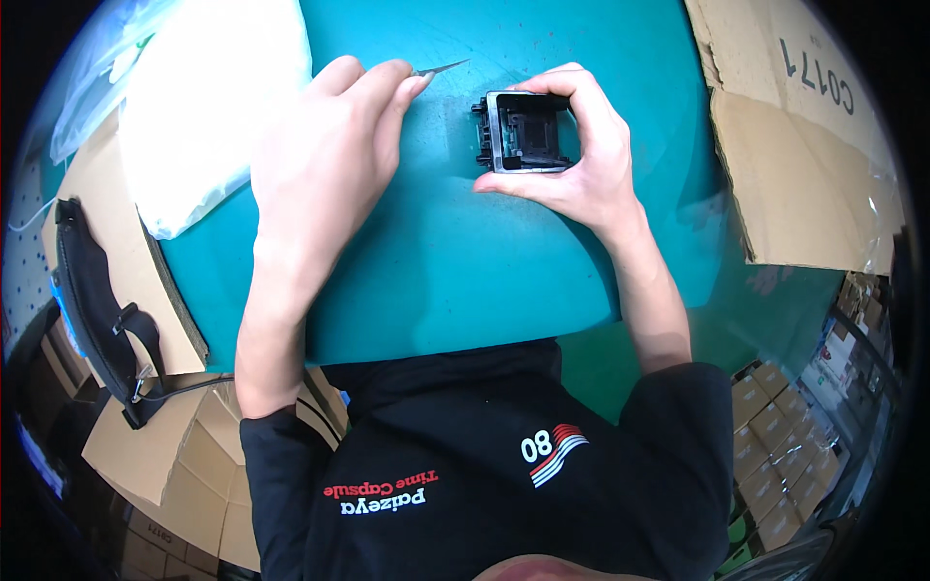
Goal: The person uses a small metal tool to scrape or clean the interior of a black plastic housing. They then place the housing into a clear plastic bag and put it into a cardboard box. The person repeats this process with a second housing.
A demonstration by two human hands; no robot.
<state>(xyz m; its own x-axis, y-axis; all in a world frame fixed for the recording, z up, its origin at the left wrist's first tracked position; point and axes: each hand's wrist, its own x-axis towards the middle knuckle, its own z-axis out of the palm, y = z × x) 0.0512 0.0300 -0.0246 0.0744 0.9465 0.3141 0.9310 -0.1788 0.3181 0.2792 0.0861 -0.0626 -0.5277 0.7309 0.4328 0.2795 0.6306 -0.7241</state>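
My left hand (334, 145) is closed, thumb and forefinger pinching a small pointed blade (448, 68) whose tip points right. Most of its handle is hidden inside the hand. Across from it, my right hand (603, 155) grips a black square plastic housing (497, 136), fingers along the far side and thumb along the near side. The housing has an open, hollow face with a pale rim, and small pegs stick out on its left. A gap separates the blade tip from the housing. Both are over the green table mat (455, 261).
A white plastic bag (218, 107) lies at the left, close by my left hand. A cardboard box (799, 136) covers the right side of the table. At the lower left are a black strapped pouch (97, 290) and an open carton (184, 455). Small boxes (775, 436) are stacked lower right.
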